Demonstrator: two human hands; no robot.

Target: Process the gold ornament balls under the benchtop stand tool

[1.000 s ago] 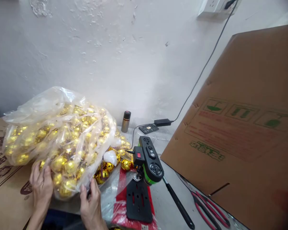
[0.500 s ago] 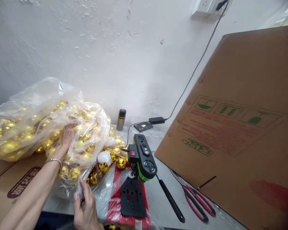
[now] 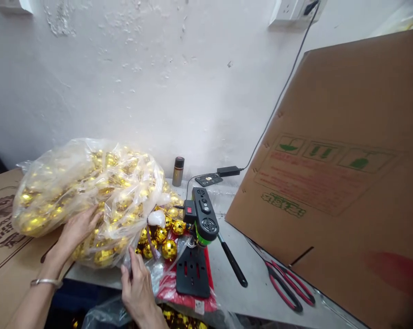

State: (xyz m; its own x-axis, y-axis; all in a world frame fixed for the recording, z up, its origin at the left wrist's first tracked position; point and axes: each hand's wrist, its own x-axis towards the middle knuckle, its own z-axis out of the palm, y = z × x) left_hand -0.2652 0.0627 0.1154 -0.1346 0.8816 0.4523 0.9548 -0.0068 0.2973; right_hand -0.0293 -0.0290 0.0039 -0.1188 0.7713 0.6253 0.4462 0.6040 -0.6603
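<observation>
A large clear plastic bag full of shiny gold faceted balls lies on the left. My left hand rests against the bag's front side, fingers spread over the plastic. Lower down, my right hand is closed, pinching the bag's edge between thumb and fingers. Several gold balls sit outside the bag, right of my right hand, beside a white plastic wad. Right of them stands a black device with a red switch, over a black slotted plate on red plastic.
A large cardboard box leans on the right. Red-handled scissors and a black-handled rod lie before it. A small bottle, a phone and a cabled adapter are near the wall. Flat cardboard lies left.
The ball-filled bag has slumped and shifted right, its loose top lower. My left hand has moved down and left on it. My right hand has shifted slightly right, still pinching plastic.
</observation>
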